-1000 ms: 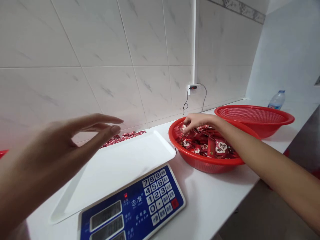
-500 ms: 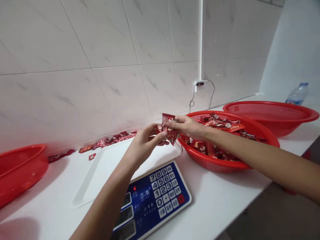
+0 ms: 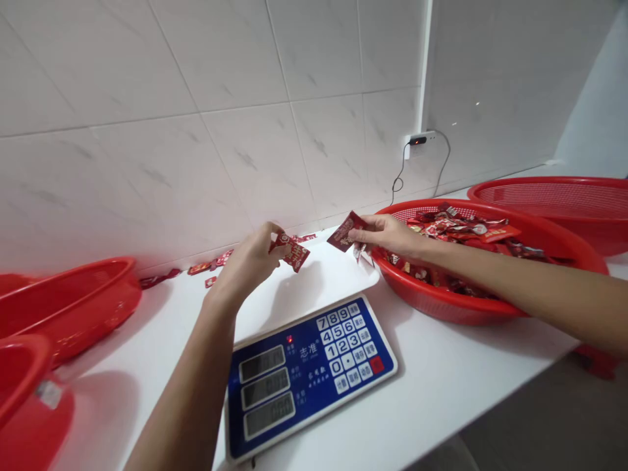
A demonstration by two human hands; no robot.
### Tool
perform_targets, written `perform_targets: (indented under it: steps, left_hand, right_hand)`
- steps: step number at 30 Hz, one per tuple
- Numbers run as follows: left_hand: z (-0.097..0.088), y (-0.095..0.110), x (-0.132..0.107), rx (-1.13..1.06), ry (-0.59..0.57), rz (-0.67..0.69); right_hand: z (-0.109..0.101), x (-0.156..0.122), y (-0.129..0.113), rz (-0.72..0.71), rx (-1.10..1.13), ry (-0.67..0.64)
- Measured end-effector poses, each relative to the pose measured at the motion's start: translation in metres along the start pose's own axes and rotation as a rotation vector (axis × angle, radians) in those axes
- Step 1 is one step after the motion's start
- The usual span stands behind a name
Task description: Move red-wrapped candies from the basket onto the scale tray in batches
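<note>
The left hand (image 3: 248,265) holds a red candy packet (image 3: 292,252) in a narrow pinch grip above the digital scale (image 3: 309,379); the right hand (image 3: 390,235) narrowly pinches another packet (image 3: 346,230) near the red plastic basket (image 3: 441,302).

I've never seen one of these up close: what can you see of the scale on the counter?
This electronic scale sits on the white counter. Its blue panel has three grey display windows, a white keypad with one red key, a lit red dot and Chinese lettering. Behind it lies a flat white tray, with the left hand above it.
</note>
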State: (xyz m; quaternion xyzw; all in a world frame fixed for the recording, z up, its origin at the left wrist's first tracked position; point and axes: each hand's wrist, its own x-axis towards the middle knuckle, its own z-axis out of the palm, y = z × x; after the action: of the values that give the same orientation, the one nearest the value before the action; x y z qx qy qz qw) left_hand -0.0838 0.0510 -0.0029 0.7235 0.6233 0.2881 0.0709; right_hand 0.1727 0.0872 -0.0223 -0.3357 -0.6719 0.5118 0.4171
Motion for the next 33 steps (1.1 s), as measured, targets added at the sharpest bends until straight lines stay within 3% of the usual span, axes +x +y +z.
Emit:
perform_targets:
  steps: [3, 5, 7, 8, 10, 12, 13, 16, 21, 26, 30, 33]
  left_hand:
    - [-0.003, -0.007, -0.002, 0.242, -0.034, -0.038]
    - [-0.006, 0.0, -0.005, 0.335, 0.054, -0.001]
    - [-0.008, 0.015, -0.01, 0.243, 0.162, 0.089]
    - [-0.008, 0.026, -0.014, 0.13, 0.152, 0.148]
    - [-0.009, 0.048, -0.024, -0.079, 0.011, 0.24]
    - [-0.008, 0.066, -0.033, -0.123, -0.099, 0.268]
    - [-0.007, 0.073, -0.036, -0.096, -0.098, 0.262]
    - [-0.005, 0.081, -0.039, -0.064, -0.029, 0.239]
    - [-0.007, 0.077, -0.036, -0.122, -0.007, 0.232]
    - [-0.027, 0.07, -0.042, -0.046, 0.055, 0.227]
    - [-0.048, 0.058, -0.046, 0.143, -0.074, 0.154]
    - [-0.055, 0.049, -0.045, 0.188, -0.103, 0.124]
  right_hand:
    - [-0.001, 0.0, 0.001, -0.016, -0.044, -0.014]
    - [-0.002, -0.001, 0.003, -0.036, -0.084, -0.031]
    - [-0.002, -0.002, 0.004, -0.061, -0.132, -0.048]
    - [-0.002, -0.002, 0.004, -0.079, -0.152, -0.065]
    - [-0.001, -0.004, 0.002, -0.135, -0.165, -0.12]
    - [0.001, -0.006, 0.0, -0.199, -0.14, -0.188]
    - [0.002, -0.007, -0.002, -0.221, -0.122, -0.214]
    - [0.003, -0.01, -0.006, -0.222, -0.117, -0.244]
    - [0.0, -0.01, -0.008, -0.172, -0.16, -0.264]
    - [-0.01, -0.002, -0.005, -0.196, -0.108, -0.1]
    - [-0.019, 0.004, -0.008, -0.309, -0.011, 0.132]
    - [-0.024, 0.005, -0.012, -0.341, 0.024, 0.222]
